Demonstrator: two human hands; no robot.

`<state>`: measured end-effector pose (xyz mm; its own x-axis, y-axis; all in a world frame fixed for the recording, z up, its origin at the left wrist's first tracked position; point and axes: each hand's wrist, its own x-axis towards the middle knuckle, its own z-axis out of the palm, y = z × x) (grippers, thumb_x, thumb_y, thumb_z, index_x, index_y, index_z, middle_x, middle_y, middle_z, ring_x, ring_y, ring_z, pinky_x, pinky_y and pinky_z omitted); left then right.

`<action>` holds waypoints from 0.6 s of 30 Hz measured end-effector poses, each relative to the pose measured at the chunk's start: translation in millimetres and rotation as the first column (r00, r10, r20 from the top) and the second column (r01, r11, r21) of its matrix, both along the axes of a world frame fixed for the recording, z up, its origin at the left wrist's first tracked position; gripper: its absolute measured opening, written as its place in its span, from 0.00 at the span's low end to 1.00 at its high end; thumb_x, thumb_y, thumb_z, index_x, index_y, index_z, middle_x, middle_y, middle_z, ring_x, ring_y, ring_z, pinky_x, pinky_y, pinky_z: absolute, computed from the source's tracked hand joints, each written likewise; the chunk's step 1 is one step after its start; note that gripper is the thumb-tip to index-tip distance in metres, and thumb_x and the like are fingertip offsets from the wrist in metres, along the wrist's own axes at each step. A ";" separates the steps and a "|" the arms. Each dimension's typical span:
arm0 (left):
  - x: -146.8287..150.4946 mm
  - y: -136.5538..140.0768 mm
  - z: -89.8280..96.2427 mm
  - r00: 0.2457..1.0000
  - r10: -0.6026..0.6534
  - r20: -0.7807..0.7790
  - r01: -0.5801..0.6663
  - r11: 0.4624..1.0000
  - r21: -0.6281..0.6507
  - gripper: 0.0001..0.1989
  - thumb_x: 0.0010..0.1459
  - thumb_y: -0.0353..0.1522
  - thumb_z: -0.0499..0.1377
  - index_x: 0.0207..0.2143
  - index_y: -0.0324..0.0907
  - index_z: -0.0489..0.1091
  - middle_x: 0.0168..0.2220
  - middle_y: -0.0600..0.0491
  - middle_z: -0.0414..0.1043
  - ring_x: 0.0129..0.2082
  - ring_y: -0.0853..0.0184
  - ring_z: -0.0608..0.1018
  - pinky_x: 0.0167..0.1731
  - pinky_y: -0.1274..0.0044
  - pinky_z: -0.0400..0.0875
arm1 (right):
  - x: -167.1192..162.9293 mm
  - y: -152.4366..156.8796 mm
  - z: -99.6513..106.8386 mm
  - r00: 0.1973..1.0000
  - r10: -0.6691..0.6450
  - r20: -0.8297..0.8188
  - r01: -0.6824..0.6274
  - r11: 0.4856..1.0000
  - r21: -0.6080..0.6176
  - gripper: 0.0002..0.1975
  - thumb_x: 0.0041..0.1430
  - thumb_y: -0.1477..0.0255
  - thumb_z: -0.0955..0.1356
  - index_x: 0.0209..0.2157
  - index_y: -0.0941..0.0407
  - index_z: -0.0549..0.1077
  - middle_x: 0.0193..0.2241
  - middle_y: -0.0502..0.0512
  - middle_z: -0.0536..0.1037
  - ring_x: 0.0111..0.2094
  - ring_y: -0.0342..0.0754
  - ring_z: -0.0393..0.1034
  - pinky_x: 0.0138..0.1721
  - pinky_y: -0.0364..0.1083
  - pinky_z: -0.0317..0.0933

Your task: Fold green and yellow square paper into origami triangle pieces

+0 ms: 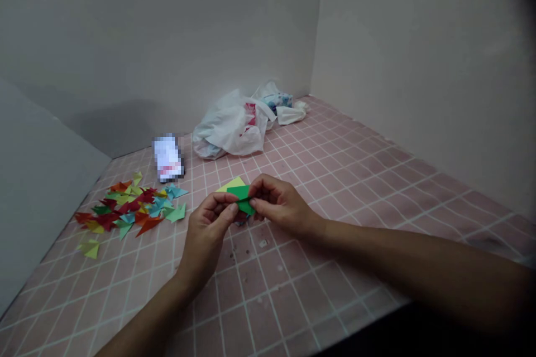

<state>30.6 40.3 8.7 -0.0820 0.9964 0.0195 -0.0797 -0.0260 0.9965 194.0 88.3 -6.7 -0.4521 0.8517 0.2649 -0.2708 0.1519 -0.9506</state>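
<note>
A piece of green paper is held up between both hands, with a fold or edge running across it. My left hand pinches its left side between thumb and fingers. On the other side, my right hand grips the paper's right edge, thumb against fingertips. Just behind the green piece, some yellow paper shows, partly covered by it. Something dark under the fingers is mostly hidden. To the left lies a loose heap of folded paper shapes in red, orange, yellow, blue and green.
The table wears a pink checked cloth. A phone with a lit screen stands behind the paper heap. White plastic bags and a blue-patterned packet sit at the back, against the walls. Small scraps lie near my hands.
</note>
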 end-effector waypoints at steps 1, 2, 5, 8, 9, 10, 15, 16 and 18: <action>0.3 0.0 0.1 1.000 0.007 -0.005 -0.007 1.000 0.000 0.06 0.54 0.31 0.66 0.35 0.41 0.73 0.28 0.55 0.77 0.28 0.70 0.79 0.32 0.78 0.73 | -0.1 -0.1 0.4 1.000 0.010 -0.009 -0.010 1.000 -0.013 0.05 0.54 0.76 0.68 0.33 0.56 0.68 0.27 0.46 0.71 0.26 0.39 0.68 0.28 0.41 0.63; 0.5 0.0 0.1 1.000 0.016 -0.014 -0.016 1.000 0.003 0.05 0.54 0.31 0.66 0.34 0.40 0.74 0.27 0.55 0.77 0.27 0.70 0.78 0.32 0.78 0.73 | -0.1 -0.3 0.7 0.999 0.026 -0.019 -0.026 0.999 -0.022 0.05 0.55 0.76 0.68 0.33 0.56 0.68 0.27 0.46 0.72 0.26 0.39 0.68 0.28 0.41 0.63; 0.6 0.3 -0.2 0.999 0.024 -0.029 -0.023 1.000 0.019 0.04 0.54 0.30 0.66 0.33 0.41 0.74 0.27 0.55 0.77 0.27 0.70 0.78 0.31 0.78 0.72 | 0.4 -1.1 0.8 0.997 0.063 -0.034 -0.064 0.997 -0.029 0.04 0.55 0.76 0.68 0.34 0.56 0.69 0.27 0.46 0.72 0.26 0.38 0.67 0.27 0.40 0.63; -0.3 0.2 -0.3 1.000 0.017 -0.016 -0.017 1.000 0.022 0.04 0.54 0.29 0.65 0.33 0.42 0.74 0.27 0.56 0.77 0.27 0.70 0.78 0.31 0.78 0.72 | 1.1 -2.1 -0.1 0.997 0.070 -0.035 -0.071 0.997 -0.030 0.03 0.56 0.75 0.68 0.34 0.56 0.69 0.27 0.47 0.73 0.26 0.39 0.68 0.28 0.40 0.63; -0.7 0.1 -0.1 1.000 0.020 -0.018 -0.020 1.000 0.019 0.04 0.54 0.29 0.65 0.33 0.42 0.74 0.27 0.56 0.77 0.27 0.70 0.78 0.31 0.78 0.71 | 1.2 -2.4 -0.3 0.997 0.072 -0.029 -0.073 0.997 -0.035 0.03 0.56 0.75 0.68 0.34 0.56 0.70 0.28 0.47 0.73 0.26 0.39 0.68 0.28 0.40 0.63; -1.0 0.0 0.2 0.999 0.027 -0.025 -0.027 0.999 0.019 0.03 0.53 0.29 0.65 0.33 0.42 0.74 0.26 0.56 0.76 0.26 0.70 0.78 0.31 0.78 0.71 | 1.4 -2.7 -0.5 0.997 0.072 -0.023 -0.072 0.997 -0.036 0.03 0.56 0.74 0.68 0.34 0.56 0.70 0.28 0.47 0.73 0.26 0.39 0.68 0.28 0.41 0.64; -1.7 -0.1 0.8 0.998 0.052 -0.038 -0.050 0.998 0.041 0.03 0.53 0.29 0.64 0.32 0.42 0.74 0.26 0.57 0.76 0.26 0.69 0.77 0.30 0.78 0.71 | 0.9 -3.6 0.6 0.998 0.062 -0.027 -0.063 0.998 -0.023 0.02 0.56 0.75 0.68 0.31 0.56 0.69 0.26 0.46 0.71 0.25 0.38 0.68 0.27 0.40 0.64; -1.9 0.0 0.4 0.998 0.050 -0.032 -0.048 0.998 0.042 0.03 0.53 0.29 0.65 0.32 0.42 0.74 0.26 0.57 0.76 0.26 0.70 0.77 0.31 0.78 0.71 | 0.7 -3.7 1.1 0.997 0.064 -0.034 -0.065 0.997 -0.034 0.02 0.56 0.75 0.68 0.31 0.56 0.69 0.26 0.46 0.71 0.25 0.38 0.68 0.27 0.40 0.64; -2.3 0.3 -0.7 0.999 0.047 -0.026 -0.046 0.998 0.038 0.03 0.53 0.29 0.65 0.32 0.42 0.74 0.27 0.57 0.76 0.26 0.70 0.78 0.31 0.78 0.72 | 0.4 -3.9 2.0 0.997 0.065 -0.047 -0.068 0.996 -0.061 0.04 0.55 0.75 0.68 0.34 0.55 0.69 0.26 0.46 0.72 0.25 0.38 0.68 0.27 0.40 0.64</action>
